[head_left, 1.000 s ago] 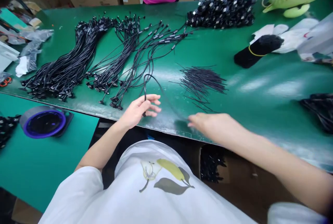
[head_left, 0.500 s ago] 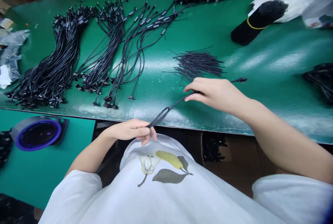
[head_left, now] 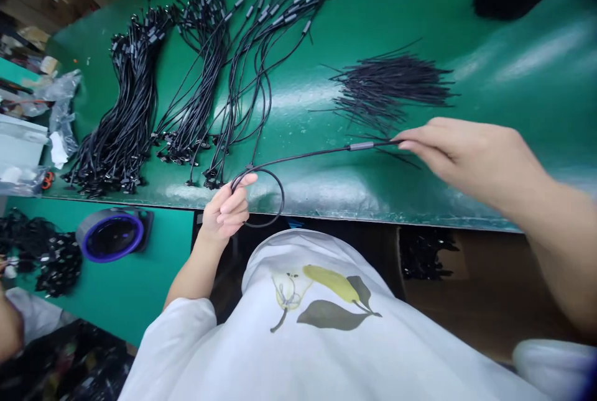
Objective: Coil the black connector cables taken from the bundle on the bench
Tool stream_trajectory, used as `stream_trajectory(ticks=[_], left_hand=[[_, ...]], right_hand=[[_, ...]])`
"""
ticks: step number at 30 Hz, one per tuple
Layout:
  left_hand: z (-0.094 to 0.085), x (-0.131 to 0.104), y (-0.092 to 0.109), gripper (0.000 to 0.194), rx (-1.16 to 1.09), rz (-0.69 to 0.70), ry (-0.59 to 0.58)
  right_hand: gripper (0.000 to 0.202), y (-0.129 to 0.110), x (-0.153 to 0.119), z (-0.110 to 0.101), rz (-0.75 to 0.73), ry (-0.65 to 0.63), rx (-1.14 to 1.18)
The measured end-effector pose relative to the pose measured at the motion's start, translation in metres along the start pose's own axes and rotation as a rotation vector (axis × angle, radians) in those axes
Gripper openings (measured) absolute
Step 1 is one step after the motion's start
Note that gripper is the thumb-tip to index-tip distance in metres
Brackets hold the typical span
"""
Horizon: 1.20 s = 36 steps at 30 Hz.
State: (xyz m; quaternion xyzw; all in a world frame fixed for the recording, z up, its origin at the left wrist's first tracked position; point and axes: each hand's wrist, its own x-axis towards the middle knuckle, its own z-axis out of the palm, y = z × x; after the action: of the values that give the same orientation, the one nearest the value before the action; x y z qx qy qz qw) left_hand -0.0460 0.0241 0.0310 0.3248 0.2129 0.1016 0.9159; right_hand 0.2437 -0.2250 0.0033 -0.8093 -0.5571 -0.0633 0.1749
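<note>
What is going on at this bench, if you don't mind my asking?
A person is holding a thin black cable between two bare hands. The left hand grips it where it curls into a loop by the table's edge; the right hand pinches it near its grey cylindrical sleeve, the stretch between nearly straight. Bundles of similar black cables and a pile of short, thin black strands lie on the glossy green table.

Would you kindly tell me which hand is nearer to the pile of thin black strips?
Right. The right hand is just below and right of the pile of thin black strips; the left hand is farther off, below and left.
</note>
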Motion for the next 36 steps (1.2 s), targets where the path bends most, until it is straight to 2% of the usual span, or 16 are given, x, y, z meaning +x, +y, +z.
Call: stream_trajectory(ticks=[3, 5, 7, 8, 10, 12, 15, 17, 19, 22, 25, 28, 31, 32, 34, 36], left_hand=[[0.004, 0.002, -0.008, 0.058, 0.213, 0.042, -0.038], [0.011, 0.009, -0.020, 0.053, 0.437, 0.057, -0.076], [0.018, 0.014, -0.034, 0.046, 0.682, 0.081, -0.132], [0.021, 0.016, -0.040, 0.044, 0.784, 0.076, -0.167], [0.025, 0.016, -0.046, 0.041, 0.877, 0.037, -0.201], [0.026, 0.016, -0.045, 0.043, 0.812, -0.024, -0.173], [0.026, 0.016, -0.036, 0.040, 0.640, -0.069, -0.046], [0.025, 0.016, -0.027, 0.027, 0.528, -0.009, 0.044], [0.019, 0.014, -0.017, 0.021, 0.340, 0.069, 0.107], [0.005, 0.004, -0.002, 0.023, 0.057, 0.110, 0.096], [-0.003, -0.006, 0.005, 0.029, -0.011, 0.167, 0.039], [0.005, -0.006, 0.001, 0.042, 0.122, 0.155, -0.019], [0.022, 0.003, -0.015, 0.040, 0.387, 0.023, -0.105], [0.028, 0.006, -0.022, 0.038, 0.484, -0.010, -0.127], [0.035, 0.008, -0.035, 0.032, 0.684, -0.059, -0.182], [0.036, 0.006, -0.042, 0.030, 0.819, -0.152, -0.286]], right_hand=[[0.031, -0.038, -0.012, 0.005, -0.161, -0.200, -0.002], [0.025, -0.074, -0.016, 0.005, -0.343, -0.389, 0.140], [0.025, -0.104, -0.013, 0.004, -0.491, -0.513, 0.300], [0.026, -0.115, -0.010, 0.003, -0.523, -0.526, 0.351], [0.031, -0.123, -0.002, -0.001, -0.492, -0.464, 0.376], [0.032, -0.119, 0.005, -0.004, -0.410, -0.362, 0.340], [0.028, -0.101, 0.008, -0.009, -0.323, -0.272, 0.223], [0.028, -0.085, 0.007, -0.015, -0.260, -0.255, 0.103], [0.032, -0.067, 0.006, -0.022, -0.117, -0.208, -0.044], [0.036, -0.033, 0.003, -0.031, 0.169, -0.104, -0.205], [0.034, -0.012, 0.000, -0.028, 0.274, -0.122, -0.227], [0.029, -0.029, -0.006, -0.016, 0.113, -0.276, -0.123], [0.029, -0.073, -0.011, -0.010, -0.287, -0.477, 0.194], [0.030, -0.087, -0.010, -0.009, -0.404, -0.501, 0.306], [0.032, -0.107, -0.006, -0.009, -0.500, -0.446, 0.459], [0.034, -0.112, 0.003, -0.006, -0.439, -0.310, 0.553]])
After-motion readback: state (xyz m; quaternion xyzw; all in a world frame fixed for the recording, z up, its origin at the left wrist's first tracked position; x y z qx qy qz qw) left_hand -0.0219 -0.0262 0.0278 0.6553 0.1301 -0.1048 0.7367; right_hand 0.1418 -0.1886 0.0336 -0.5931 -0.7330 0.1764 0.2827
